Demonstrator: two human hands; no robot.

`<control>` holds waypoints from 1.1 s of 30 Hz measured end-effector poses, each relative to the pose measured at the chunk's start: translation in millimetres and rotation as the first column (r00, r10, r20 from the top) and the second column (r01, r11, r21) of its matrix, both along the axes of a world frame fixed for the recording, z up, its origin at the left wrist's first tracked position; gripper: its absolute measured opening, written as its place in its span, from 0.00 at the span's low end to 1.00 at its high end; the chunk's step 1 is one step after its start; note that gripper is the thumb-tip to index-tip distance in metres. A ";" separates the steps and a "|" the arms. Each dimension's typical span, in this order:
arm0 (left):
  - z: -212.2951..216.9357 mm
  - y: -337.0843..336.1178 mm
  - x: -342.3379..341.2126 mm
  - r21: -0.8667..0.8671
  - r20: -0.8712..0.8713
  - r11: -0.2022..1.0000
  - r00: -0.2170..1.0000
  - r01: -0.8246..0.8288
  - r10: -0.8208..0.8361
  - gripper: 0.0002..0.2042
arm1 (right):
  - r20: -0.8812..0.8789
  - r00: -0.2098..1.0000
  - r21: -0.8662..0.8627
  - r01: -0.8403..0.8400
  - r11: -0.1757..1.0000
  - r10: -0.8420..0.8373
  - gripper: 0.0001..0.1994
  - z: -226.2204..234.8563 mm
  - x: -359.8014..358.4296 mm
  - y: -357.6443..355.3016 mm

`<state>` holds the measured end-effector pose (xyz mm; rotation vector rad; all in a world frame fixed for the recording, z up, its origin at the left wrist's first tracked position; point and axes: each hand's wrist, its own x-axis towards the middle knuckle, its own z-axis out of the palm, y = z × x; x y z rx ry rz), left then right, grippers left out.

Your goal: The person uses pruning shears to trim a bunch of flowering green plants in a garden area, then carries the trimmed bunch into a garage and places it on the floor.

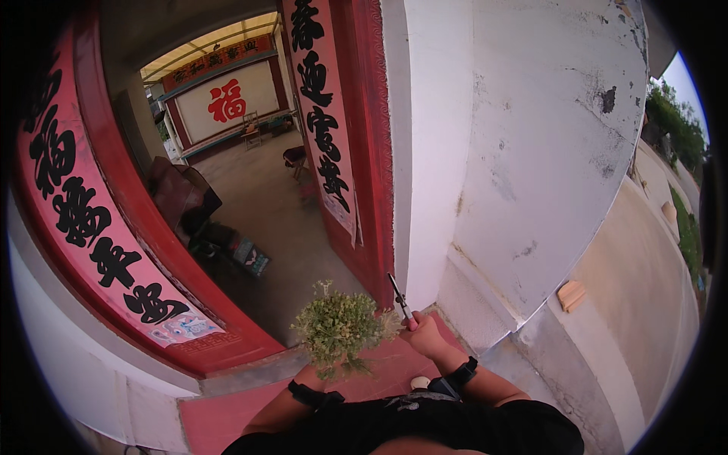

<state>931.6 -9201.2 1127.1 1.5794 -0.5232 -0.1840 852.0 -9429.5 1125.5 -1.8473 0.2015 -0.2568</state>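
Note:
A bushy bunch of small-leaved green plants (341, 324) is held up in front of me, low in the middle of the view. My left hand (309, 374) comes up under it; the leaves cover its fingers, so the exact grip does not show. Just right of the bunch, my right hand (428, 335) is closed around the handle of a pair of scissors (400, 297). Their dark, narrow blades point up and away, apart from the leaves. Black bands (459, 374) circle both wrists.
Ahead is a red-framed doorway (364, 152) with pink banners (322, 98) on both sides. Inside, dark red furniture (178, 193) and a box (246, 254) stand on the left, a chair (251, 130) farther back. A white wall (531, 152) rises on the right; a tan block (572, 296) lies beyond.

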 end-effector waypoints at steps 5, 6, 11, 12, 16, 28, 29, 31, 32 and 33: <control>5.8 -19.1 28.4 0.019 0.001 0.996 0.997 -0.082 0.082 0.11 | -0.186 0.981 0.046 -0.053 0.998 0.060 0.20 12.6 37.5 -44.8; 9.2 -26.2 34.6 0.021 0.004 0.995 0.995 -0.098 0.098 0.11 | -0.189 0.977 -0.043 -0.107 0.993 0.097 0.25 18.3 49.4 -55.4; 32.7 -57.9 63.1 0.025 0.032 0.982 0.982 -0.187 0.186 0.12 | 0.017 0.977 0.031 -0.214 0.976 0.214 0.27 56.9 92.3 -93.3; 37.9 -61.7 68.8 0.025 0.037 0.978 0.978 -0.205 0.204 0.12 | 0.026 0.966 0.085 -0.259 0.962 0.258 0.26 67.5 99.8 -100.9; 71.3 -88.3 95.4 0.023 0.072 0.963 0.961 -0.270 0.268 0.13 | 0.114 0.910 0.212 -0.413 0.885 0.398 0.23 110.5 134.5 -134.0; 237.6 -199.4 173.0 -0.277 0.173 0.889 0.891 -0.366 0.421 0.13 | 0.530 0.802 0.126 -0.395 0.910 0.275 0.24 249.7 220.9 -197.1; 248.4 -208.8 174.3 -0.315 0.186 0.867 0.871 -0.386 0.455 0.13 | 0.539 0.795 0.121 -0.398 0.909 0.277 0.24 261.1 225.5 -198.9; 258.9 -218.3 179.2 -0.349 0.215 0.875 0.880 -0.335 0.423 0.14 | 0.554 0.787 0.118 -0.396 0.911 0.270 0.23 282.3 234.3 -201.1; 259.6 -219.0 182.8 -0.352 0.214 0.878 0.885 -0.324 0.413 0.14 | 0.576 0.775 0.129 -0.399 0.908 0.259 0.23 292.0 239.0 -200.6; 263.6 -223.8 184.2 -0.348 0.190 0.876 0.890 -0.334 0.415 0.13 | 0.589 0.765 0.136 -0.410 0.902 0.259 0.21 301.1 243.1 -200.6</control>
